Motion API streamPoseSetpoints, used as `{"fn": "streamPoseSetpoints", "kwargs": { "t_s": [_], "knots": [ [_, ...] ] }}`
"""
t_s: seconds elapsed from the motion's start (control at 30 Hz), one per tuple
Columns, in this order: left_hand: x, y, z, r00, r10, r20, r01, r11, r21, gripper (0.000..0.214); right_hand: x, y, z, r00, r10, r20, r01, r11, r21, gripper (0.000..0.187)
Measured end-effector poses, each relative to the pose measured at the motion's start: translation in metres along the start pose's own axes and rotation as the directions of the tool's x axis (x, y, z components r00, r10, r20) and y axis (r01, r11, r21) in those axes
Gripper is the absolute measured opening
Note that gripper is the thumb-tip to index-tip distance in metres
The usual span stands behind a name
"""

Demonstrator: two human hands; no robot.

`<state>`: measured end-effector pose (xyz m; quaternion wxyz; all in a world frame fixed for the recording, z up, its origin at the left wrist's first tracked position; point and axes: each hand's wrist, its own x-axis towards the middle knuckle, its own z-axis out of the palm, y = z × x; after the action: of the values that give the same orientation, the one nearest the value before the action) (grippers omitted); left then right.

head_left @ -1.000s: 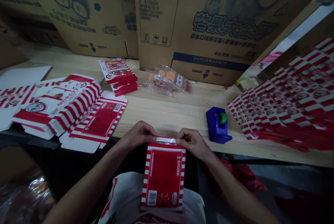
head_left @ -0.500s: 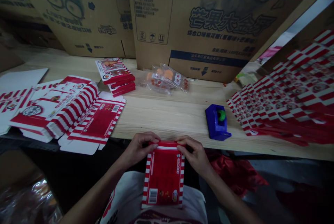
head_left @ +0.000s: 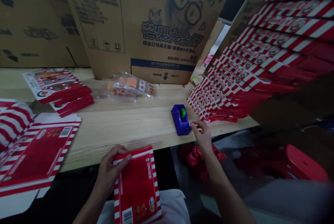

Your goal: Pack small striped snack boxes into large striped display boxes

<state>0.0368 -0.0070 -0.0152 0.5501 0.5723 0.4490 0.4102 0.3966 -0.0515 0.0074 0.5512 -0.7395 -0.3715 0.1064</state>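
My left hand (head_left: 111, 170) is closed on the top left corner of a red and white striped carton (head_left: 137, 185), thumb over its folded top flap; the carton stands on my lap. My right hand (head_left: 202, 134) is stretched out to the right, fingers loosely apart, its fingertips right beside a small blue tape dispenser (head_left: 180, 120) with a green roll on the wooden table (head_left: 125, 126). Nothing shows in the right hand.
A long leaning row of flat striped cartons (head_left: 250, 63) fills the right side. Flat cartons (head_left: 33, 154) and a small stack (head_left: 58, 90) lie at left. A clear plastic bag (head_left: 127, 86) lies before large cardboard boxes (head_left: 146, 25). A red stool (head_left: 305, 163) stands lower right.
My right hand let go of the carton's top and reached right to the blue tape dispenser. The flap is now folded down under my left thumb. The view swung right.
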Motion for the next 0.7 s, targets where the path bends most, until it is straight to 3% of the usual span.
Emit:
{"fn": "streamPoseSetpoints", "kwargs": {
  "t_s": [0.1, 0.3, 0.53, 0.7],
  "knots": [
    [0.002, 0.003, 0.003, 0.999, -0.039, 0.023, 0.039, 0.999, 0.004, 0.026, 0.007, 0.011, 0.006, 0.994, 0.074, 0.079, -0.078, 0.995, 0.054, 0.028],
    [0.001, 0.009, 0.004, 0.998, -0.019, 0.056, 0.018, 1.000, 0.010, 0.023, -0.003, 0.009, 0.030, 0.991, 0.111, -0.071, -0.093, 0.973, 0.212, 0.026],
    [-0.001, 0.011, 0.004, 0.995, -0.069, 0.070, 0.072, 0.996, -0.043, 0.021, -0.041, 0.017, 0.022, 0.980, 0.130, -0.153, -0.059, 0.916, 0.397, 0.025],
    [0.001, 0.008, 0.004, 0.993, -0.063, 0.103, 0.065, 0.998, -0.008, 0.020, -0.057, 0.033, 0.028, 0.962, 0.164, -0.218, -0.067, 0.916, 0.394, 0.021]
  ]
}}
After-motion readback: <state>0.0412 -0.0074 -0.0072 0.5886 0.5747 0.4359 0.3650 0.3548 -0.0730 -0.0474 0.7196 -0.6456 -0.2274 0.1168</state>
